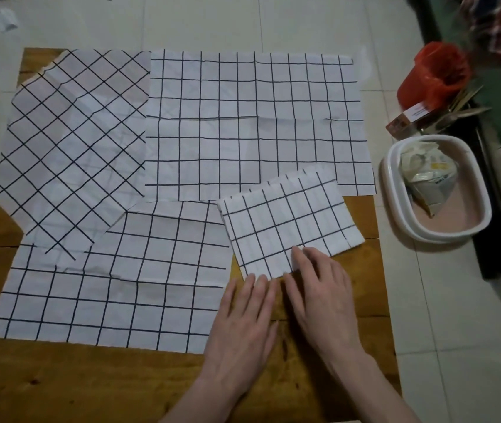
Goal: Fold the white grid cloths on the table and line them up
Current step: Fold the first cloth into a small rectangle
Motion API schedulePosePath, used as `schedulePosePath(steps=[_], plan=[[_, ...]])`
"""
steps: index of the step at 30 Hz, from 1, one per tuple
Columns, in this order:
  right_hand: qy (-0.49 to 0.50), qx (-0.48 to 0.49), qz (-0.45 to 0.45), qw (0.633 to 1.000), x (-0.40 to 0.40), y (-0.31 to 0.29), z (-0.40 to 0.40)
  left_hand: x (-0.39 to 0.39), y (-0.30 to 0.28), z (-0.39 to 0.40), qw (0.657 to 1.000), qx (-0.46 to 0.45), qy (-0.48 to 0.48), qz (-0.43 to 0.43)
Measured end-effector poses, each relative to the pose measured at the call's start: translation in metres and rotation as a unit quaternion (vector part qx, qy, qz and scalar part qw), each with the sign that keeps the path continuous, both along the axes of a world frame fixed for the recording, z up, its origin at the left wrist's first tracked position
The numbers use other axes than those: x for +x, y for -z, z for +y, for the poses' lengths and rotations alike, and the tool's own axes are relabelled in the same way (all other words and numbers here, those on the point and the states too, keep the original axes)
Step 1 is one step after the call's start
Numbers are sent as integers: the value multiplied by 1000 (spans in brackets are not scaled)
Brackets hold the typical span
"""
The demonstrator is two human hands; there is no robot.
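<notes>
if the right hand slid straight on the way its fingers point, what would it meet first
The right hand points up and slightly left, its fingertips already on the near edge of the small folded white grid cloth. Sliding on, it would cross that cloth first, then probably the large flat white grid cloth beyond.

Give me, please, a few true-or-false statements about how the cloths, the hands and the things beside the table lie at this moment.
1. Both hands rest with straight fingers on the near edge of the folded cloth. True: left hand, right hand.
2. Three cloths lie unfolded on the table. True: the diagonal cloth, the far cloth and the near cloth.
3. The folded cloth lies apart from every other cloth. False: its far corner overlaps the far cloth.
4. The white tub beside the table is bare inside. False: a crumpled carton lies in it.
5. The red bag sits on the table. False: it sits on the floor, beyond the tub.
</notes>
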State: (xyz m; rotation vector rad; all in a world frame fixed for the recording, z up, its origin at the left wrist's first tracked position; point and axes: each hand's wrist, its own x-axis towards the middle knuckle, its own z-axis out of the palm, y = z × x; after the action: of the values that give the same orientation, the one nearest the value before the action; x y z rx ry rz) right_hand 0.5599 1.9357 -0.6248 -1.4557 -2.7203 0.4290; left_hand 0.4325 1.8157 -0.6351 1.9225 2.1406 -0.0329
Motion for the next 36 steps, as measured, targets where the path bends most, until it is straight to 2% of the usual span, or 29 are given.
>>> schedulePosePath(steps=[6,10,14,17,25,31,36], plan=[[-15,17,-18,1000,-6,-2,-22,-9,4,-8,999,-2,-30,32],[-11,18,-31,999,-10,1,-35,-2,2,-7,997,2,-70,21],[-21,-2,17,1000,-4,9,-44,12,-2,1,998,28,-59,-15],[-65,-8,40,997,10,14,-40,19,-3,6,998,29,-38,-30],[-173,-45,-69,981,48,23,-20,21,9,3,999,-2,-37,-31],[-181,-50,-83,979,49,20,-14,25,11,6,998,0,-56,-31],[-184,-55,-90,977,50,18,-10,15,15,5,999,13,-27,-36]])
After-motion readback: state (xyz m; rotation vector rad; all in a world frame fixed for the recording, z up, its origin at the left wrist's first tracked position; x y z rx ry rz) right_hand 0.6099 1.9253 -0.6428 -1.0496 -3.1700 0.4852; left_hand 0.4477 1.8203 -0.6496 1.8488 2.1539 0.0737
